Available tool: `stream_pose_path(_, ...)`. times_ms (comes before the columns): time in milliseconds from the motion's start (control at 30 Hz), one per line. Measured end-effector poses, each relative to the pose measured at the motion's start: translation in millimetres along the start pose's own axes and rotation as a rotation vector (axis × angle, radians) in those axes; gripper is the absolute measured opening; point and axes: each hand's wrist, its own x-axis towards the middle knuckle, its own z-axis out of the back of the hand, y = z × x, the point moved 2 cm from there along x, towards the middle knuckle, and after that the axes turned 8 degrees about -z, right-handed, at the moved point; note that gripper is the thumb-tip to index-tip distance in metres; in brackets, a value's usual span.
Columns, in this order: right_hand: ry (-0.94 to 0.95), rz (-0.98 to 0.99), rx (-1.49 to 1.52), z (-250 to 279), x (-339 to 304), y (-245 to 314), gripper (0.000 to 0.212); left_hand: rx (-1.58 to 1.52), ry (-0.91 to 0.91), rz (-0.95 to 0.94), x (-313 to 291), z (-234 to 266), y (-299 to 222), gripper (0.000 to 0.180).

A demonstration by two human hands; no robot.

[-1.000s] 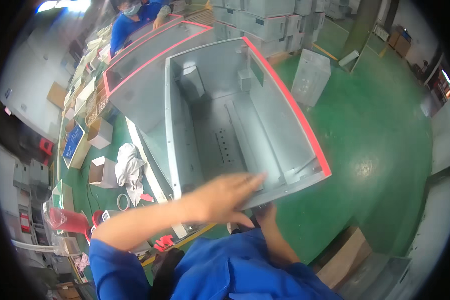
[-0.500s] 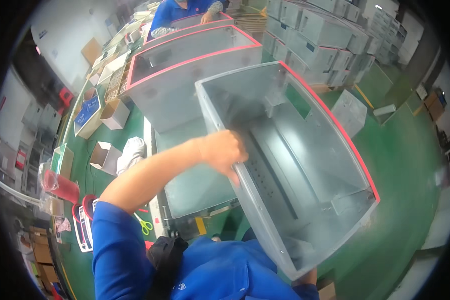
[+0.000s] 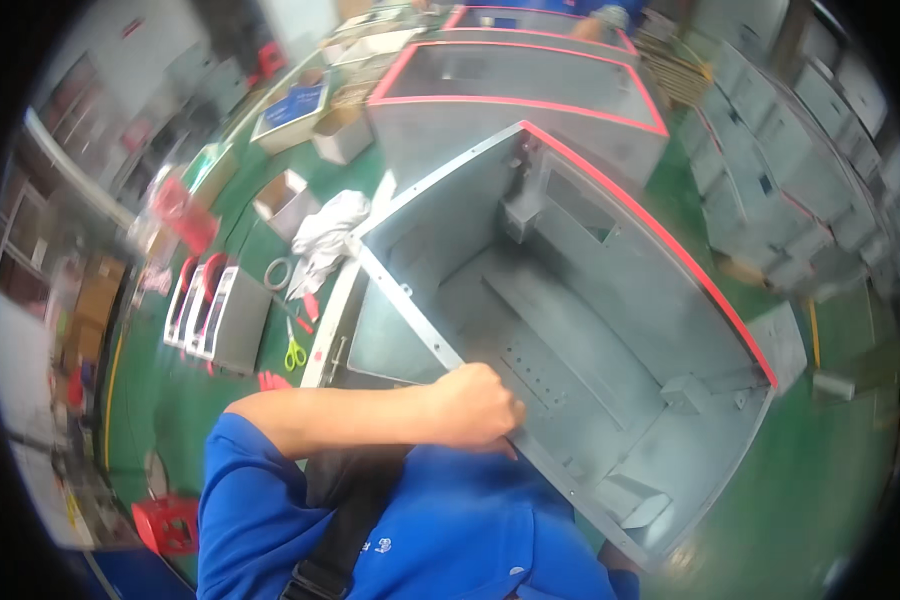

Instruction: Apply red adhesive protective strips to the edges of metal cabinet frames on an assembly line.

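1. One left hand (image 3: 475, 405) was wrapped around the near rim of a grey metal enclosure (image 3: 580, 290), its fingers curled in and the back of the hand uppermost.
2. No such reading was possible for the right hand: it was hidden by the enclosure (only a bit of blue sleeve (image 3: 622, 583) showed at the lower corner), so I could not tell whether it gripped anything.
3. The enclosure sat in front of the person's body, slanted across the view, with its hollow side facing up toward the camera. Red edging (image 3: 650, 237) ran along its far rim, and the wall below that had a rectangular cutout (image 3: 578, 203).
4. Inside, small round holes (image 3: 533, 375) dotted the bottom (what the enclosure rested on was out of sight).
5. Just beyond stood a second grey enclosure (image 3: 520, 135), its rim trimmed in red. Farther back, a co-worker's hand (image 3: 602, 22) was by another red-edged rim.
6. To the left, a green tabletop (image 3: 235, 255) carried yellow-green scissors (image 3: 295, 353), a ring of tape (image 3: 278, 273), a crumpled white cloth (image 3: 330, 232) and a small white carton (image 3: 288, 205) (the cloth lay just beside the carton).
7. Grey metal boxes (image 3: 780, 160) were stacked at the right, well apart from the left hand.
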Motion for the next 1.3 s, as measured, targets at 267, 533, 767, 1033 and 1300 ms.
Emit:
stream_pose_path(267,0.186,0.064,-0.257,-163.2,139.6,12.5,0.042,-0.124,-0.186,0.382,-1.2,1.2,-22.2,0.047)
stream_pose_path(533,0.266,0.091,-0.404,-253.8,191.6,1.5,0.042,0.213,-0.682,0.253,7.7,-11.6,8.7,0.07)
stream_pose_path(767,0.275,0.088,-0.456,-229.4,154.7,-18.3,0.041,0.246,-1.176,-0.177,-17.0,-41.5,-17.3,0.026)
stream_pose_path(1033,0.768,-0.464,-0.797,-207.2,-18.4,-102.9,0.041,-1.168,-0.505,0.836,-158.2,-330.4,-45.3,0.054)
stream_pose_path(1300,1.123,-0.211,-1.088,-280.7,-146.4,-221.2,0.04,-0.361,-1.435,1.654,-437.6,-296.7,31.5,0.022)
